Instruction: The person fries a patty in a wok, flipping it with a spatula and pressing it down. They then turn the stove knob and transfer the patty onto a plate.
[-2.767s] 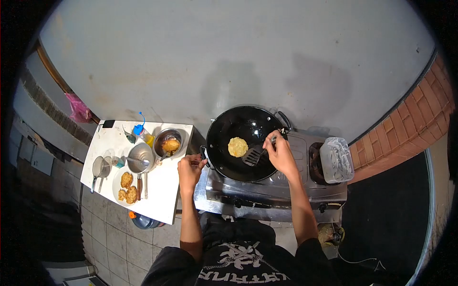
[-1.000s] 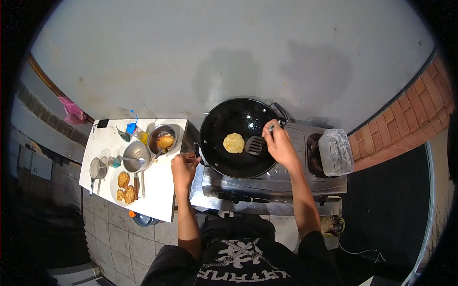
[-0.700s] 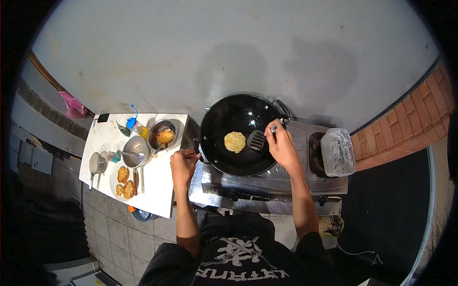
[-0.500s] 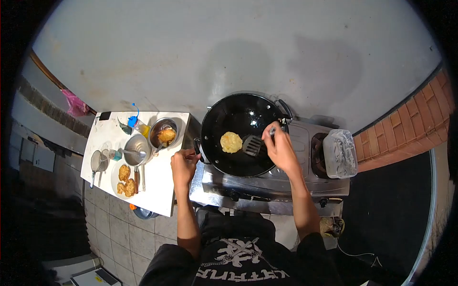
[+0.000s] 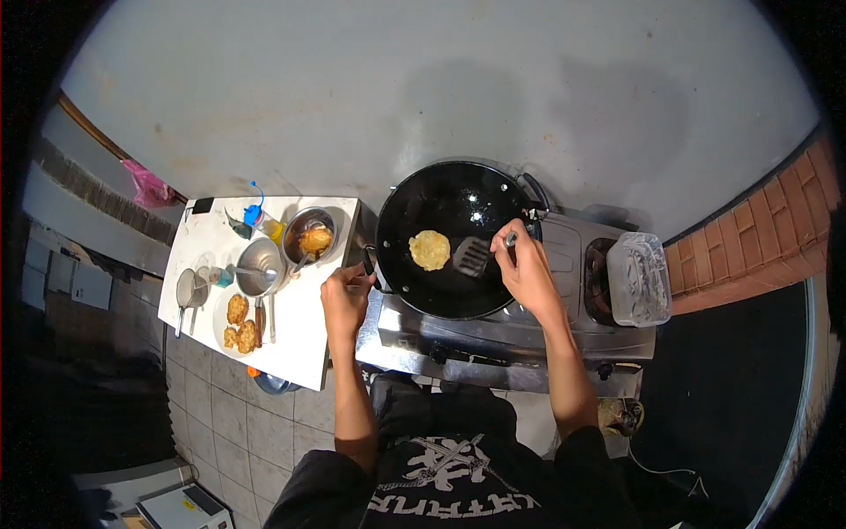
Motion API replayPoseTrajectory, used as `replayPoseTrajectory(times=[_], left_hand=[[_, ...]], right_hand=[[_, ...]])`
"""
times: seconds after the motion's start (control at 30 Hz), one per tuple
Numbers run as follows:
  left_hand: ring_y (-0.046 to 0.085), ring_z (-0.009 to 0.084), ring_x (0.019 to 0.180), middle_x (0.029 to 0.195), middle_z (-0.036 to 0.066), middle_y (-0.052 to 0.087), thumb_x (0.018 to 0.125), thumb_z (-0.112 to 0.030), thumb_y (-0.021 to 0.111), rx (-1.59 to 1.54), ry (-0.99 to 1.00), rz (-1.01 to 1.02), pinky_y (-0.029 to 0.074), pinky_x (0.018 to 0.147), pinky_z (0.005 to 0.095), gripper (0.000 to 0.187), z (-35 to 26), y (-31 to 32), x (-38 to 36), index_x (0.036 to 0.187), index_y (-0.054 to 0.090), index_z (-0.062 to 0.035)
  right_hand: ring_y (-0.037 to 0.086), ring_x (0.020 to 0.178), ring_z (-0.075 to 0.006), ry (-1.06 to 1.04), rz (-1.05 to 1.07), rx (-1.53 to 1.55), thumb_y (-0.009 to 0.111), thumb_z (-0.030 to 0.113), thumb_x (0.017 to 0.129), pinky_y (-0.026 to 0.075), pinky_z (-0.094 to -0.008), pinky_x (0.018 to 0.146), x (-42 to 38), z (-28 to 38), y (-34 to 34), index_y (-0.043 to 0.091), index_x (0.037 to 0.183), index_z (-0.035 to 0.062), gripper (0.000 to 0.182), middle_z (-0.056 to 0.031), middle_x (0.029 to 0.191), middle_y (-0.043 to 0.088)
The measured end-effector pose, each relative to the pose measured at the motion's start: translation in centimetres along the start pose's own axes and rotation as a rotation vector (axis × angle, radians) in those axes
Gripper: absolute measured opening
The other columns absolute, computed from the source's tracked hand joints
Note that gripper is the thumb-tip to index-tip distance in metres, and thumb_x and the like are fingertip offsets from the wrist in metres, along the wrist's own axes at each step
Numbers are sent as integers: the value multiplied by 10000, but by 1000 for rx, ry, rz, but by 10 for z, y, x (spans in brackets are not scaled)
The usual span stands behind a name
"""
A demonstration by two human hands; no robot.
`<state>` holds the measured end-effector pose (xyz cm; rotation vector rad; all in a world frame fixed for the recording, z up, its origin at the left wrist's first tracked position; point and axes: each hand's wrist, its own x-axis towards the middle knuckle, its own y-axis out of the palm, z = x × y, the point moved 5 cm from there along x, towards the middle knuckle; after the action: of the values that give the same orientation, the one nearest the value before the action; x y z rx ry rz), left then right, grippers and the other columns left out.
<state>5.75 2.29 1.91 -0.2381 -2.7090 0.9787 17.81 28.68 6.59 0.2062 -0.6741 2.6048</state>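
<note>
A round yellow fritter (image 5: pixel 430 250) lies in the black wok (image 5: pixel 441 295), left of its middle. My right hand (image 5: pixel 526 273) is closed around the handle of a slotted spatula (image 5: pixel 471 257), over the wok's right side. The spatula's dark slotted blade rests low in the wok, just right of the fritter and apart from it. At the wok's left side, my left hand (image 5: pixel 345 300) is closed at the loop handle (image 5: pixel 368 259), its fingertips partly hidden.
On the left, a white table (image 5: pixel 300 353) bears a plate of browned fritters (image 5: pixel 247 335), metal bowls (image 5: pixel 308 216), a strainer (image 5: pixel 189 289) and a blue-capped bottle (image 5: pixel 254 214). A clear plastic container (image 5: pixel 639 280) stands on the stove's (image 5: pixel 529 344) right burner.
The view has shifted slightly. My right hand and the spatula stay beside the fritter, and my left hand stays at the wok's handle.
</note>
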Motion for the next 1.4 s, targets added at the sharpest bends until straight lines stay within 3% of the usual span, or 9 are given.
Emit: replayPoseTrajectory(times=[0.07, 0.2, 0.3, 0.6, 0.87, 0.97, 1.07, 1.17, 1.4], left_hand=[[696, 246, 745, 841, 187, 687, 744, -81, 768, -9, -17, 10, 519, 685, 336, 259, 1, 2, 0, 949, 692, 57], [691, 251, 724, 855, 195, 678, 746, -59, 756, -17, 6, -12, 511, 673, 331, 260, 4, 2, -1, 969, 691, 59], [690, 253, 735, 860, 198, 677, 753, -70, 753, -11, 2, -15, 511, 683, 337, 268, 4, 3, -2, 983, 693, 53], [694, 257, 766, 881, 204, 686, 747, -80, 764, -12, -2, -20, 515, 726, 346, 277, 2, 1, -2, 970, 686, 66], [703, 251, 778, 883, 207, 694, 733, -83, 779, -14, -3, -16, 516, 751, 341, 285, 7, 4, -1, 951, 684, 73], [696, 253, 769, 869, 202, 693, 732, -86, 781, 3, 26, -39, 514, 734, 342, 292, 3, 4, -1, 957, 684, 72], [682, 256, 770, 857, 198, 686, 732, -98, 785, 21, 21, -43, 511, 724, 344, 301, 3, 1, -3, 967, 688, 64], [672, 263, 785, 859, 197, 679, 730, -113, 790, 36, 11, -36, 509, 723, 345, 319, -4, 0, -3, 982, 690, 54], [654, 282, 752, 853, 211, 667, 740, -147, 788, 0, 0, -52, 505, 716, 355, 326, 6, 2, -3, 1002, 701, 26]], right_hand=[[619, 645, -330, -27, -4, -63, 505, 39, 934, 457, -370, 589, 2, 1, -3, 460, 900, -32, 91, -194, 723, 584], [632, 660, -325, 40, 85, 18, 507, 33, 933, 468, -360, 595, 0, 2, 2, 457, 901, -32, 89, -189, 740, 599], [600, 621, -177, 48, -28, -12, 503, 42, 945, 460, -320, 588, 4, -10, -6, 462, 909, -20, 83, -136, 733, 607], [474, 536, -76, 24, -36, 104, 506, 47, 948, 375, -259, 504, -8, -29, 2, 485, 890, -6, 81, -73, 730, 603], [440, 498, -63, -4, -48, 113, 517, 39, 940, 349, -256, 471, -18, -26, 15, 517, 882, -6, 73, -53, 668, 586], [437, 497, -58, -64, -209, 136, 512, 36, 941, 342, -247, 469, -16, -38, 12, 521, 884, -11, 73, -43, 657, 575], [452, 501, -54, -31, -90, 151, 507, 36, 942, 346, -240, 472, -19, -33, 16, 524, 876, -10, 82, -41, 645, 564], [455, 501, -48, -21, -209, 228, 507, 31, 939, 346, -237, 472, -20, -46, 18, 531, 867, -6, 84, -33, 628, 547], [469, 508, -49, -13, -220, 199, 517, 24, 932, 356, -236, 474, -20, -49, 29, 532, 879, -3, 61, -25, 632, 551]])
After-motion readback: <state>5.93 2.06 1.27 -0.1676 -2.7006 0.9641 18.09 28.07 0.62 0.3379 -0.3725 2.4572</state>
